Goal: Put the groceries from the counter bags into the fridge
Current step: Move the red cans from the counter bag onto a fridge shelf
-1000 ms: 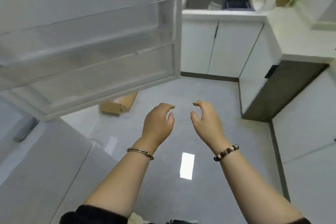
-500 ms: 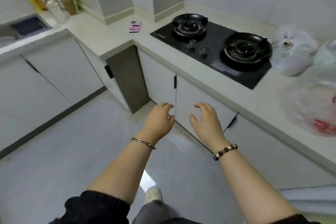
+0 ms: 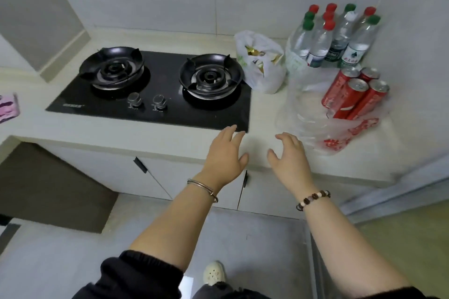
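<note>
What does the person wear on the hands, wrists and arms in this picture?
The left hand and right hand are bare, with no gloves and no rings visible. A thin silver metal bangle circles the left wrist; a bracelet of dark, brown and white beads circles the right. Black sleeves are pushed up near the elbows.

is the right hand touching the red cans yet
Apart. The head view shows the right hand short of the red cans, with clear bag lying between them.
</note>
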